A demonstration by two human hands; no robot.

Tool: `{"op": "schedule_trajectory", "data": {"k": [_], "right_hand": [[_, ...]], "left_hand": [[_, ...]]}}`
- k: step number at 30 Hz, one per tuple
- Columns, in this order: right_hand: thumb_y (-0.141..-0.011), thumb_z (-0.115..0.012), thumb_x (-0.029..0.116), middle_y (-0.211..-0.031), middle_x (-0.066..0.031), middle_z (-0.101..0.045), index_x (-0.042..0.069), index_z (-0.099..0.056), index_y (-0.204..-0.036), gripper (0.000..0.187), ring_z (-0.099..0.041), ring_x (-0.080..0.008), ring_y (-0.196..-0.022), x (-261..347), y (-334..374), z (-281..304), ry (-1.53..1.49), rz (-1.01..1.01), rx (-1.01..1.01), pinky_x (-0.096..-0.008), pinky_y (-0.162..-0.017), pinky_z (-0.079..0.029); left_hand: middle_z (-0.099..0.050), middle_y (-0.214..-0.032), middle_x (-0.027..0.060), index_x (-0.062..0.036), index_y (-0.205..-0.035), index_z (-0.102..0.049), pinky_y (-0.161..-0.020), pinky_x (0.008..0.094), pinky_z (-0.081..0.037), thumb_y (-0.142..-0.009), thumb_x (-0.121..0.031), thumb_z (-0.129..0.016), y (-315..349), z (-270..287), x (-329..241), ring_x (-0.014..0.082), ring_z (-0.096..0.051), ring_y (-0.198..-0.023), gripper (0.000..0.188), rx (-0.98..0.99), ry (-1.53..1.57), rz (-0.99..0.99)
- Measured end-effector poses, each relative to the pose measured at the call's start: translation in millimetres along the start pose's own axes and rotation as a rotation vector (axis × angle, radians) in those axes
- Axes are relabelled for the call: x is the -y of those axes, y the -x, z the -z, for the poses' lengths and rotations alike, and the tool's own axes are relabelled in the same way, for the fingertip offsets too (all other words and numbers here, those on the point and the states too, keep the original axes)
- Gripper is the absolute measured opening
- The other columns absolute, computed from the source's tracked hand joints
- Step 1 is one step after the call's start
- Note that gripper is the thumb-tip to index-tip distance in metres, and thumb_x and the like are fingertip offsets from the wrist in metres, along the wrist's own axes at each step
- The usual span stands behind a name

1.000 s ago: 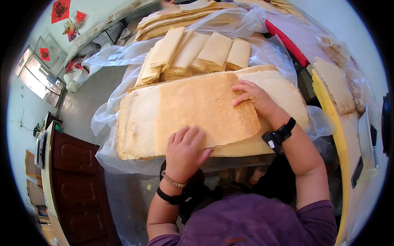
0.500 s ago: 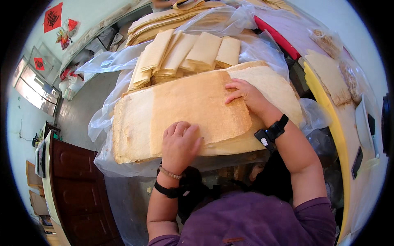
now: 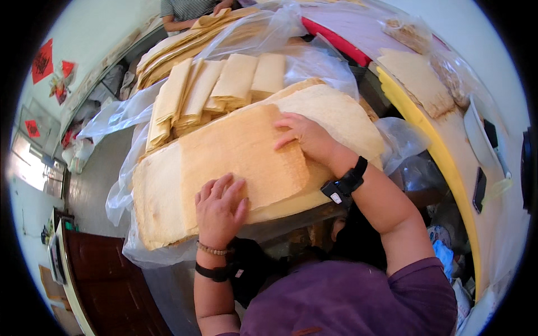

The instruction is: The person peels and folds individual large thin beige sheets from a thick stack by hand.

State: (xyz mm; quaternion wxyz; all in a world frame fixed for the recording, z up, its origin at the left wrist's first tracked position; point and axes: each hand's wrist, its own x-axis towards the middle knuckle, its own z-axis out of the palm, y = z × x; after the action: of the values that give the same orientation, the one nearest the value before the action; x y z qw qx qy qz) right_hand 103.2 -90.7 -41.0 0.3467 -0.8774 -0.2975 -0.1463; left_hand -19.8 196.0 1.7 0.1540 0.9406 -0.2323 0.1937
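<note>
A thin tan sheet [image 3: 235, 162], darker than what lies beneath, rests on a broad stack of pale, rough-edged sheets [image 3: 159, 196]. My left hand [image 3: 219, 210] lies on the tan sheet's near edge, fingers spread. Toward its right end, my right hand [image 3: 308, 139] rests flat with fingers stretched out, touching its top. Neither hand grips anything. Just beyond the stack are several folded yellowish bundles [image 3: 232, 81] laid side by side.
Clear plastic film [image 3: 126, 117] spreads under the stacks. Farther off, another pile of sheets [image 3: 174, 53] lies before a person in a striped top [image 3: 193, 11]. A yellow-edged table [image 3: 448, 162] at right holds a phone [image 3: 479, 190] and a white basin [image 3: 476, 126]. A dark wooden cabinet [image 3: 106, 274] stands left.
The view has shifted, so the stack sits farther left and the other person shows more. My left hand's fingers have spread wider; my right hand stays on the sheet's right part.
</note>
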Motion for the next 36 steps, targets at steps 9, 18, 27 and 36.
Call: {"op": "schedule_trajectory", "data": {"k": [9, 18, 27, 36], "right_hand": [[-0.098, -0.059, 0.005, -0.11, -0.0077, -0.072, 0.003, -0.07, -0.112, 0.018, -0.071, -0.0241, -0.097, 90.6, 94.9, 73.4, -0.442, -0.523, -0.351, -0.0311, -0.085, -0.056], [-0.103, -0.056, 0.022, -0.115, -0.0165, -0.068, -0.002, -0.053, -0.13, 0.037, -0.069, -0.0247, -0.102, 86.5, 176.3, 79.7, -1.175, -0.985, -0.612, -0.0346, -0.085, -0.058], [-0.098, -0.065, 0.024, -0.102, -0.0154, -0.07, 0.001, -0.06, -0.109, 0.026, -0.07, -0.0266, -0.096, 72.7, 152.5, 63.8, -1.533, -1.002, -0.733, -0.0378, -0.084, -0.059], [-0.101, -0.062, 0.031, -0.093, -0.0084, -0.07, -0.003, -0.067, -0.104, 0.034, -0.064, -0.0135, -0.085, 80.2, 87.5, 30.4, -0.516, -0.881, -0.499, -0.0306, -0.079, -0.052]], "left_hand": [[-0.065, -0.121, 0.0073, -0.0152, -0.114, -0.071, -0.094, 0.0426, -0.045, -0.079, -0.02, -0.072, -9.6, 6.3, -2.9, 0.031, -0.057, -0.111, 0.036, 0.077, -0.026, -0.011], [-0.062, -0.113, 0.0031, -0.0212, -0.118, -0.072, -0.09, 0.042, -0.046, -0.08, -0.026, -0.073, -17.9, -7.3, -1.1, 0.0275, -0.056, -0.108, 0.038, 0.079, -0.114, -0.012], [-0.062, -0.111, 0.0019, -0.021, -0.116, -0.074, -0.089, 0.0412, -0.046, -0.08, -0.029, -0.074, -18.7, -8.1, 5.5, 0.0268, -0.056, -0.106, 0.036, 0.056, -0.075, -0.021], [-0.062, -0.109, -0.0001, -0.0238, -0.114, -0.073, -0.083, 0.0404, -0.045, -0.08, -0.031, -0.075, -17.7, -8.3, 10.5, 0.0253, -0.057, -0.104, 0.035, 0.019, -0.029, -0.032]]}}
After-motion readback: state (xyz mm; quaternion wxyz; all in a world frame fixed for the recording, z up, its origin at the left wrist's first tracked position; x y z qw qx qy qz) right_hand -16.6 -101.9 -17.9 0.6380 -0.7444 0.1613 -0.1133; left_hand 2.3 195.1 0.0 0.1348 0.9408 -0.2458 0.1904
